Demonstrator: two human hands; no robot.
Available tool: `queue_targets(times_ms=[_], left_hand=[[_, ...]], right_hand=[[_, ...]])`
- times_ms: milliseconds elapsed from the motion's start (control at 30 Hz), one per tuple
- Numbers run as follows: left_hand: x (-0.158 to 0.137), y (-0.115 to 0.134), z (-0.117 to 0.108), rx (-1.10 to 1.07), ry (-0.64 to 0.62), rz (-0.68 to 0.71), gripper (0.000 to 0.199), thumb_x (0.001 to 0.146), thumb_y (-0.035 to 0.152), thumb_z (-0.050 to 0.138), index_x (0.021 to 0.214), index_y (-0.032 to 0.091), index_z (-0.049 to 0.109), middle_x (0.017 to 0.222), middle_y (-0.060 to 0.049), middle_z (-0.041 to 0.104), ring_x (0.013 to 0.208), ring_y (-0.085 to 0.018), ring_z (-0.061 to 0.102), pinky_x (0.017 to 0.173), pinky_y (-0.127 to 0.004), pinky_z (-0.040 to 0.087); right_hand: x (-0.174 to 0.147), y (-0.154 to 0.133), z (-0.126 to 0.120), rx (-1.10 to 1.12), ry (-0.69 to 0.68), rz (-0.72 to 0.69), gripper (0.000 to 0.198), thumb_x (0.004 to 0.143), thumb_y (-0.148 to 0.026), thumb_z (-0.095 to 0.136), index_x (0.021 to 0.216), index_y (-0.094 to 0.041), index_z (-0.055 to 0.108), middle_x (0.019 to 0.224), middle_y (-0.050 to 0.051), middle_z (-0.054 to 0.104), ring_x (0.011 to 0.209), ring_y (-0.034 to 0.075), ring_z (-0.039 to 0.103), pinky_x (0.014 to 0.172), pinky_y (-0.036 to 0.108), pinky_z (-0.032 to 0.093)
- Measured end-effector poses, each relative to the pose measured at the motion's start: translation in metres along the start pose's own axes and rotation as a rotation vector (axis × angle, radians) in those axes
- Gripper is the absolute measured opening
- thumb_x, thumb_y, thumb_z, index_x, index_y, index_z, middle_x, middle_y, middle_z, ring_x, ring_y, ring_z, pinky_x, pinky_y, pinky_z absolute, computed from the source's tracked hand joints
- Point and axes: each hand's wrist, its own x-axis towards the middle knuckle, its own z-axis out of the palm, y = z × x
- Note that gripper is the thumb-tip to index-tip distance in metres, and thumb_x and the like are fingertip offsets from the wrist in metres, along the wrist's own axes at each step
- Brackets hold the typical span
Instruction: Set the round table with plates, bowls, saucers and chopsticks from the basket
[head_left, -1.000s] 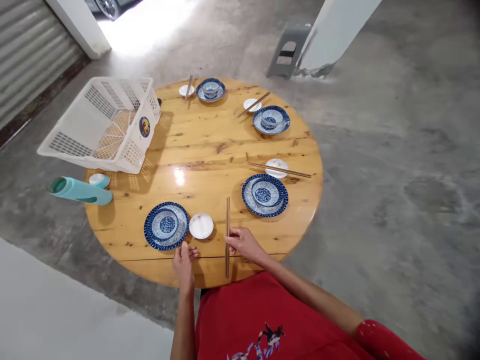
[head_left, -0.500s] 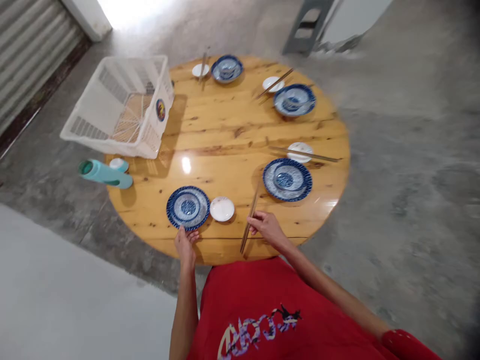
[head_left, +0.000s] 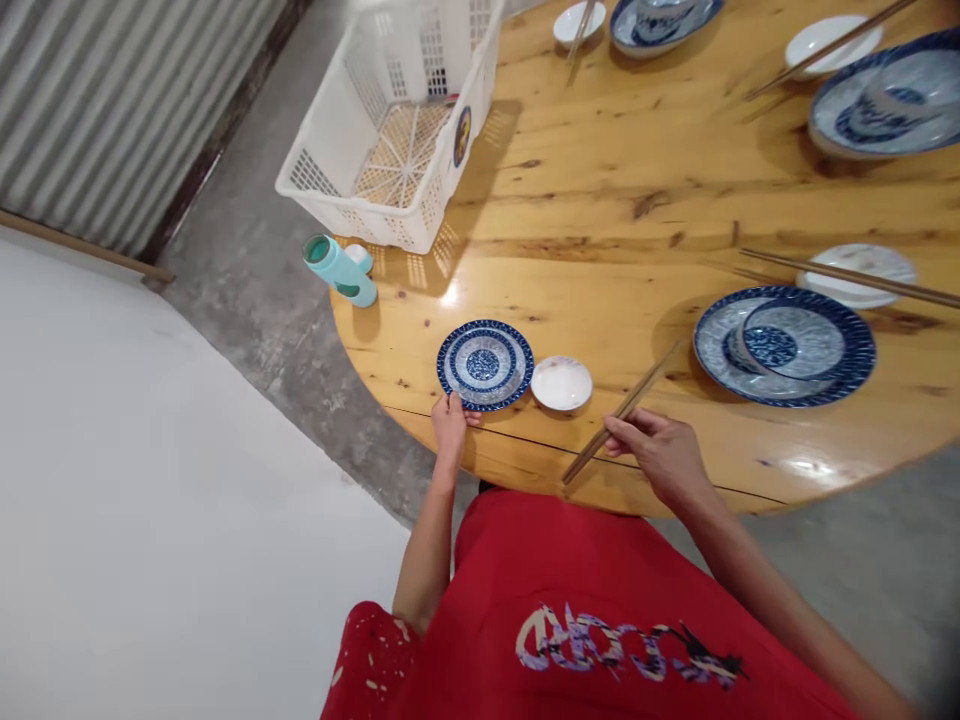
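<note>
My left hand is at the near rim of a blue-and-white plate, thumb on the rim and fingers curled by its edge. Concentric rings show inside it; a bowl seems to sit in its middle. A small white dish stands just right of this plate. My right hand pinches a pair of brown chopsticks between thumb and fingers, over the table right of the dish. Their far ends point away and to the right, towards a second blue-and-white plate with a bowl on it.
A white plastic crate stands at the table's left side, with a turquoise bottle nearer me. More chopsticks rest across a white dish at right. Further plates and dishes stand along the far side of the wooden table.
My view has turned left and come closer, so the table looks larger and the far settings are partly cut off. Both hands keep their places at the plate and on the chopsticks.
</note>
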Motion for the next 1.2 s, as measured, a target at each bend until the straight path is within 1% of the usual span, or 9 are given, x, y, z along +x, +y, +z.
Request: queue_targets(times_ms=[200,333,467,700,867,1033,1200], left_hand=[[0.001,-0.002,0.0,0.037,-0.009,0.038,0.026,0.098,0.037,0.044,0.078,0.021,0.049,0.054,0.001,0.061,0.048,-0.017,0.064,0.048,-0.026,0.05],[0.002,-0.002,-0.001,0.036,-0.008,0.042,0.026,0.099,0.035,0.043,0.077,0.022,0.048,0.053,0.001,0.062,0.048,-0.018,0.064,0.048,-0.026,0.049],[0.003,-0.001,0.0,0.031,-0.001,0.037,0.025,0.098,0.032,0.043,0.076,0.022,0.049,0.052,0.001,0.062,0.047,-0.017,0.063,0.047,-0.026,0.048],[0.004,-0.001,-0.002,0.0,0.014,0.034,0.028,0.095,0.04,0.053,0.074,0.022,0.051,0.053,0.0,0.062,0.048,-0.018,0.064,0.051,-0.027,0.049],[0.005,0.0,-0.005,0.014,0.009,0.048,0.029,0.095,0.041,0.052,0.073,0.022,0.052,0.055,-0.003,0.065,0.048,-0.02,0.064,0.052,-0.028,0.049],[0.01,0.001,-0.006,0.0,0.037,0.077,0.027,0.092,0.04,0.053,0.072,0.021,0.054,0.056,-0.002,0.064,0.048,-0.021,0.065,0.051,-0.03,0.05],[0.014,-0.003,-0.006,-0.02,0.034,0.097,0.029,0.091,0.042,0.055,0.07,0.022,0.054,0.053,-0.002,0.064,0.045,-0.02,0.063,0.048,-0.029,0.05]], right_hand=[[-0.006,0.0,0.003,0.014,0.015,0.013,0.04,0.055,-0.054,0.086,0.064,-0.02,0.067,0.058,0.0,0.062,0.052,0.015,0.061,0.05,0.026,0.057],[-0.008,0.001,0.006,0.014,0.03,0.032,0.041,0.053,-0.054,0.086,0.064,-0.02,0.067,0.059,0.0,0.062,0.052,0.015,0.061,0.05,0.026,0.057],[-0.01,0.002,0.009,0.019,0.012,0.023,0.04,0.054,-0.055,0.085,0.064,-0.021,0.066,0.059,0.0,0.061,0.053,0.016,0.061,0.05,0.028,0.057],[-0.013,0.0,0.011,-0.043,-0.031,-0.026,0.04,0.061,-0.059,0.078,0.062,-0.021,0.064,0.055,0.001,0.061,0.052,0.019,0.061,0.052,0.031,0.058],[-0.014,-0.007,0.013,-0.045,-0.05,-0.032,0.043,0.061,-0.062,0.076,0.06,-0.022,0.062,0.053,0.002,0.061,0.051,0.02,0.062,0.051,0.032,0.057],[-0.012,-0.011,0.016,-0.019,-0.062,-0.033,0.043,0.061,-0.062,0.075,0.06,-0.022,0.061,0.052,0.002,0.059,0.05,0.02,0.061,0.052,0.033,0.057],[-0.01,-0.009,0.017,-0.008,-0.062,-0.052,0.042,0.062,-0.061,0.073,0.058,-0.022,0.058,0.052,0.001,0.058,0.05,0.02,0.061,0.051,0.032,0.056]])
